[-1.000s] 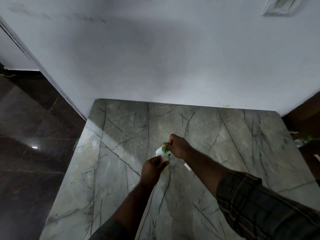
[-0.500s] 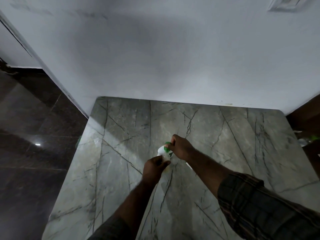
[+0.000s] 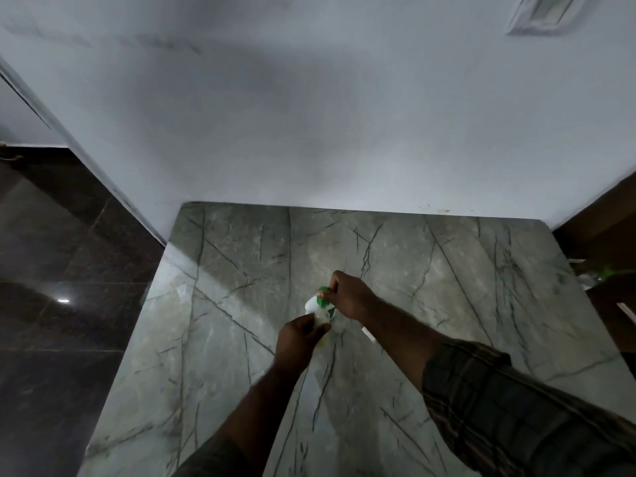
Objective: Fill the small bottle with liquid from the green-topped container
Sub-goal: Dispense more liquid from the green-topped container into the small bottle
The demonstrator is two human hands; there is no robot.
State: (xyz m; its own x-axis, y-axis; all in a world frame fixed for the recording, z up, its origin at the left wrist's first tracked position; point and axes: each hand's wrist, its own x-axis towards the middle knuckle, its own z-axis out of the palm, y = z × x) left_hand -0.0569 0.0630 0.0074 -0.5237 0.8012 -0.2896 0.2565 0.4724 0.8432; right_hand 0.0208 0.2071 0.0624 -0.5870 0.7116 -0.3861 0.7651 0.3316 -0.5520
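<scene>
Pour looks under way, with the container tipped over the bottle's mouth.
The right hand [image 3: 347, 297] curls round the green-topped container [image 3: 312, 305], its long axis tilted so the white end points down-left. The left hand [image 3: 301, 335] wraps the small bottle [image 3: 322, 317] just beneath it at mid-tabletop [image 3: 447, 270]. Whether the two touch, I can't tell — my guess is that a little more tilt is all it needs.

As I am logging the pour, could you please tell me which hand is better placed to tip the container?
Right, probably: the right hand grips the container just beyond the bottle, which the left hand holds.
</scene>
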